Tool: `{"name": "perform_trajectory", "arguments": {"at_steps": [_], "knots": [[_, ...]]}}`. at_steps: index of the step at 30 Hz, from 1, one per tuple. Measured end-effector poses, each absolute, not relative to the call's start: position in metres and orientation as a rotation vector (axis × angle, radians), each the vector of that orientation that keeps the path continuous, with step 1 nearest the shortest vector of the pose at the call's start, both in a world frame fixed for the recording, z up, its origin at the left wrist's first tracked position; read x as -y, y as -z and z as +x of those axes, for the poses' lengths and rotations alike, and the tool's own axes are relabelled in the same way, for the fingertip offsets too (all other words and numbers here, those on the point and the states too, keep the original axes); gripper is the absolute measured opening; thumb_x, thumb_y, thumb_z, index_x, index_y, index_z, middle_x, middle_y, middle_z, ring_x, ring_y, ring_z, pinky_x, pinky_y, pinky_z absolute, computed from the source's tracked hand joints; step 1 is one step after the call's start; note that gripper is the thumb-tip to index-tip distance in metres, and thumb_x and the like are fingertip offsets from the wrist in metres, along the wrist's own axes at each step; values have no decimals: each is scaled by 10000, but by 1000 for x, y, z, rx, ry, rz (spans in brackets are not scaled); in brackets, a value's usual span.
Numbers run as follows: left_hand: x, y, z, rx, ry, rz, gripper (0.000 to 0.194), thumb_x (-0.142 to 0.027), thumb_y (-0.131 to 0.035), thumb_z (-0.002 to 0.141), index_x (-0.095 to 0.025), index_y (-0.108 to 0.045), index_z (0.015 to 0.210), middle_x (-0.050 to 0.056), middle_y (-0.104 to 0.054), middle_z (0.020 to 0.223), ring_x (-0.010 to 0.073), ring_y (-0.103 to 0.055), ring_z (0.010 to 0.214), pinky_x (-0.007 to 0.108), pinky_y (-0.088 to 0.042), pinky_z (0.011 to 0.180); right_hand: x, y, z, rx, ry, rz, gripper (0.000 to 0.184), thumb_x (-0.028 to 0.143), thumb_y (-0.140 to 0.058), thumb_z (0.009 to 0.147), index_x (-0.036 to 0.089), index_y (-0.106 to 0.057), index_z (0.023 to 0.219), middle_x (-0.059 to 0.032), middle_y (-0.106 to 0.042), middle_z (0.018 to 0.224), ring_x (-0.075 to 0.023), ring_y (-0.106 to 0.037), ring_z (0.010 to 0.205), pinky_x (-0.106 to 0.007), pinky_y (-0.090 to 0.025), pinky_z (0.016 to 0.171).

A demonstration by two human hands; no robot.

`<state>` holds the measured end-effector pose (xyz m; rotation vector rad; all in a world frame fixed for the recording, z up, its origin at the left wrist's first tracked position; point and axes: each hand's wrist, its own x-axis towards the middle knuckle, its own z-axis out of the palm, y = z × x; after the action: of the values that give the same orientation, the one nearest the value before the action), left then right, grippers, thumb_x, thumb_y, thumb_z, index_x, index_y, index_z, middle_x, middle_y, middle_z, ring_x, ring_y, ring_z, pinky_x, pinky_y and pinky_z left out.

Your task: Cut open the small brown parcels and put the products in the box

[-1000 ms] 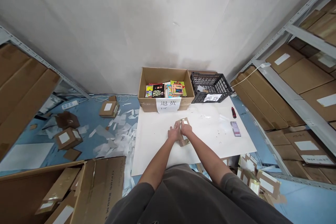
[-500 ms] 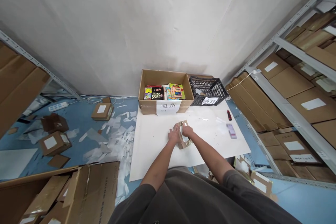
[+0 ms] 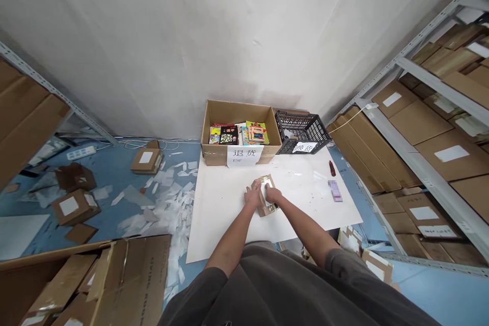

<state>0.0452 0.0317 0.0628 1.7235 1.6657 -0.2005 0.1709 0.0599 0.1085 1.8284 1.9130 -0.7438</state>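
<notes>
A small cardboard parcel (image 3: pixel 263 211) with clear tape and a white label lies on the white tabletop (image 3: pixel 217 214). My left hand (image 3: pixel 252 194) rests at the parcel's left edge, fingers spread and touching it. Over the label, my right hand (image 3: pixel 272 194) is closed, fingers curled down against the parcel's top. A small dark spot shows just below this hand; whatever the fingers hold is too small to make out. To the right lie a red and black utility knife (image 3: pixel 332 168) and a pixelated purple item (image 3: pixel 335 191), both apart from my hands.
Behind the parcel stand an open carton (image 3: pixel 217 155) of books and a black plastic crate (image 3: pixel 321 132), both with paper signs. Paper scraps (image 3: pixel 178 209) and boxes (image 3: pixel 147 160) litter the floor at left. A large carton (image 3: pixel 141 275) and loaded shelves (image 3: pixel 385 99) flank me.
My right hand has slid down slightly over the parcel's label, and its fingers have curled. The left hand stays at the parcel's edge. The whole view has shifted a little.
</notes>
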Motion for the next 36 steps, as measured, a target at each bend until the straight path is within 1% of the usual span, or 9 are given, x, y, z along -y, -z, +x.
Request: {"name": "perform_trajectory", "arguments": {"at_steps": [3,9,16,20,24,27,30,33,36], "knots": [[-32,-62,46,-1651,212,1739,1480,-577,-917,455,-464,-42,1643,-58,31,1764,519,-135,1532,547,-435,1094,-52,-114,175,-1870,751,1750,925,225,-795,788,127,-298,1561,-216,-727,1197,-356,-716,1119,-398,-563,842],[-36,-62,51,-1620,217,1719,1492,-526,-923,456,-426,-35,1650,-9,-29,1767,532,-103,1535,571,-407,1113,-5,-119,213,-1777,868,1623,664,219,-707,841,128,-445,1445,-215,-737,1125,-363,-741,1023,-407,-568,776],[-41,-62,58,-1575,220,1767,1425,-505,-904,491,-382,-89,1653,3,-20,1768,554,-76,1525,589,-399,1104,59,-113,230,-1717,887,1748,851,130,-698,752,193,-392,1543,-214,-743,1163,-377,-713,1122,-410,-545,845],[-42,-63,66,-1603,267,1734,1461,-518,-905,478,-381,-54,1657,18,-42,1766,527,-67,1541,584,-390,1125,64,-121,259,-1727,912,1736,751,127,-680,791,220,-468,1505,-198,-750,1147,-364,-730,1067,-377,-527,805],[-35,-62,74,-1656,266,1794,1444,-586,-883,509,-397,-26,1656,1,-11,1767,500,-59,1561,573,-358,1163,59,-116,298,-1778,871,2089,748,235,-538,981,233,-193,1645,-144,-763,1080,-301,-748,974,-339,-504,811],[-29,-61,81,-1728,271,1865,1427,-590,-873,544,-341,-24,1665,48,1,1765,482,62,1577,611,-214,1233,44,-96,306,-1631,1019,2364,790,415,-417,1056,168,33,1657,-164,-732,1179,-250,-758,867,-317,-529,772],[-26,-60,86,-1558,228,2057,1239,-518,-838,636,-331,-160,1655,51,-93,1757,424,102,1592,585,-125,1271,27,-70,299,-1522,1159,2413,861,526,-401,1037,114,54,1640,-220,-666,1304,-241,-762,848,-328,-562,733],[-27,-60,90,-1126,196,2228,1001,-438,-791,708,-351,-343,1599,43,-305,1690,397,-11,1601,539,-168,1275,13,-52,295,-1547,1117,2454,893,546,-484,999,126,-26,1641,-220,-649,1344,-283,-737,1056,-359,-563,830],[-33,-62,96,-1051,202,2265,829,-400,-753,768,-343,-454,1539,89,-440,1578,418,-125,1568,564,-204,1249,2,-44,300,-1560,1127,2502,966,531,-607,940,144,-68,1642,-197,-644,1373,-299,-664,1231,-358,-523,947]]}}
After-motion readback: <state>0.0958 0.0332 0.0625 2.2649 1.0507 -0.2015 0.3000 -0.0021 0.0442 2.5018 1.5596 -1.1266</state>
